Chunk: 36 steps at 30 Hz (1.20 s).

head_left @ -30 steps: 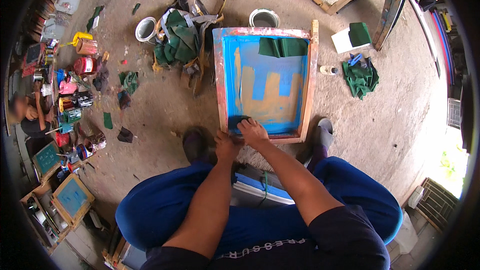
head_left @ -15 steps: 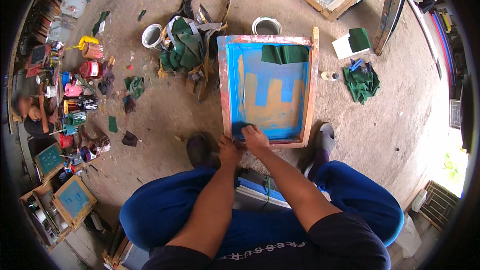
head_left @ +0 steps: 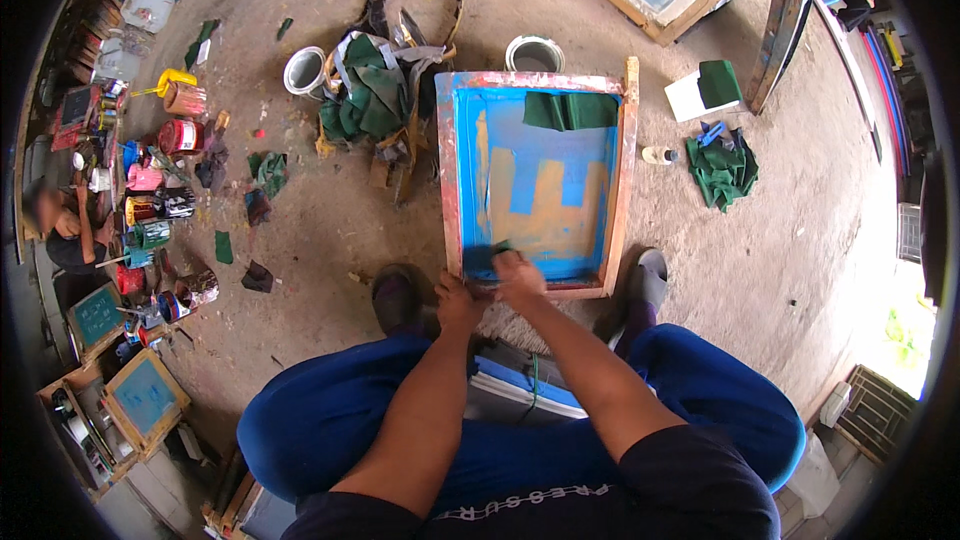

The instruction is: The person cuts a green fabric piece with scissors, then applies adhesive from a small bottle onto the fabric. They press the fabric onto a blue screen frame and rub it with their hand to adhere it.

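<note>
A wooden screen-printing frame stands before me, its mesh stained blue with tan patches. Around its near left corner my left hand is closed, gripping the wood. My right hand, slightly blurred, is closed on a small dark green cloth over the near left part of the mesh. Most of that cloth is hidden by the fingers. Another strip of green cloth lies across the far end of the mesh.
Beyond the frame lie a heap of green cloth scraps and a grey-lined bucket. To the right are a small bottle and a crumpled green cloth. Paint cans line the left, near another person.
My right hand has shifted slightly right and toward me, and more of the green cloth shows past its fingers. The left hand keeps its place on the frame.
</note>
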Each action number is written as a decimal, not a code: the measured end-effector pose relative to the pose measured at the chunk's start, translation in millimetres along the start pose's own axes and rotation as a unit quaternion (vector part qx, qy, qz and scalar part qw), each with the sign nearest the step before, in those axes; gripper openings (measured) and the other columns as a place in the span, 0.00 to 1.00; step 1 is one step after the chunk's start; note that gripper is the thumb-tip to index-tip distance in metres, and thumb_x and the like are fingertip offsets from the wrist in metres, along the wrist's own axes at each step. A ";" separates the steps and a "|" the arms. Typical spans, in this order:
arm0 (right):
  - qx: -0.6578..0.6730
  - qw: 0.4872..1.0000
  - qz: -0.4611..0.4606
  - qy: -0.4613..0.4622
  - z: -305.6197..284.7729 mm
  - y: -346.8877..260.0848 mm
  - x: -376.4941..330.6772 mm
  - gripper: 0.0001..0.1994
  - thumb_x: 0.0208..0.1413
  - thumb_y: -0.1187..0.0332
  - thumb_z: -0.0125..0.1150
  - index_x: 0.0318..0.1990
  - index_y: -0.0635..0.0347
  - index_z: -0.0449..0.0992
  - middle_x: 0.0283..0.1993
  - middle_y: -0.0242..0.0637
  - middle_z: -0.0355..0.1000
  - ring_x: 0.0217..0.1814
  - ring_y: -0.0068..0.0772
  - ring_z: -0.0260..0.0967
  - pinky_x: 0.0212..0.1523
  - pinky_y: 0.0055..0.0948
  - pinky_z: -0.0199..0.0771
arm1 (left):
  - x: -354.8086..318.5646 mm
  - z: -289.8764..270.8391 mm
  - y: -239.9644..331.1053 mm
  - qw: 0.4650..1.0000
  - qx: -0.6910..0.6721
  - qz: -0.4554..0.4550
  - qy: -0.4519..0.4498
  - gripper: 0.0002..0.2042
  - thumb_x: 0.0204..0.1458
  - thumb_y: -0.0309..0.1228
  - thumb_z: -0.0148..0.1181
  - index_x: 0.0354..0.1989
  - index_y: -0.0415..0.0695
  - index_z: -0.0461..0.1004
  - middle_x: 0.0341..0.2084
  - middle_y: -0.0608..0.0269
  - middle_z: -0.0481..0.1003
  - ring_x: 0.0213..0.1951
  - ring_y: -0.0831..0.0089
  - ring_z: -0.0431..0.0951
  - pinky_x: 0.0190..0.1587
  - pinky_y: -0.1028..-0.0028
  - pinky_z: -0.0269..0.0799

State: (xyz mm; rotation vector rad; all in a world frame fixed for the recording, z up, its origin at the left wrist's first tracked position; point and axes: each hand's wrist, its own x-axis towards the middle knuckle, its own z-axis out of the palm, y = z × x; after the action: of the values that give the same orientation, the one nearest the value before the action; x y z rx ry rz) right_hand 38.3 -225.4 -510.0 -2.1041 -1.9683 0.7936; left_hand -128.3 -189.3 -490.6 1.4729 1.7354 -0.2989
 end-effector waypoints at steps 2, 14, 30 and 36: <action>0.006 0.998 -0.048 -0.035 7.8 -23.6 18.9 0.14 0.53 0.72 0.58 0.48 0.56 0.75 0.53 0.41 0.73 0.61 0.49 0.71 0.58 0.46 0.78 | 3.3 4.7 -8.4 0.999 0.001 0.033 0.001 0.68 0.35 0.59 0.83 0.73 0.38 0.38 0.63 0.29 0.59 0.61 0.33 0.71 0.59 0.48 0.74; 0.040 0.986 0.158 0.044 -13.6 14.3 -13.5 0.12 0.51 0.73 0.61 0.45 0.59 0.77 0.51 0.45 0.75 0.55 0.52 0.73 0.54 0.47 0.79 | 13.1 26.9 -22.1 0.999 -0.001 0.032 0.038 0.69 0.33 0.59 0.83 0.73 0.36 0.38 0.61 0.30 0.60 0.59 0.33 0.72 0.58 0.47 0.74; 0.026 0.998 0.056 0.012 -11.6 8.9 -8.8 0.15 0.56 0.67 0.65 0.50 0.59 0.75 0.52 0.44 0.75 0.57 0.47 0.74 0.55 0.46 0.80 | -3.4 -5.8 7.1 0.999 0.026 -0.026 0.000 0.69 0.33 0.61 0.82 0.74 0.39 0.38 0.64 0.31 0.58 0.60 0.35 0.72 0.60 0.48 0.74; -0.019 0.986 0.152 -0.069 -49.2 36.5 5.6 0.16 0.59 0.62 0.62 0.53 0.57 0.75 0.55 0.41 0.74 0.63 0.43 0.72 0.56 0.43 0.81 | -9.4 -13.7 14.0 1.000 0.023 -0.019 0.002 0.70 0.34 0.63 0.81 0.75 0.39 0.36 0.66 0.31 0.57 0.63 0.36 0.71 0.61 0.49 0.74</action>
State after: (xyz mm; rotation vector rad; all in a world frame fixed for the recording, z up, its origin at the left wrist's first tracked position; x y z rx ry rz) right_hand 93.7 -212.8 -486.5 -2.4712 -1.7588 0.9842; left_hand -121.7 -183.1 -470.9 1.4757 1.7707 -0.3585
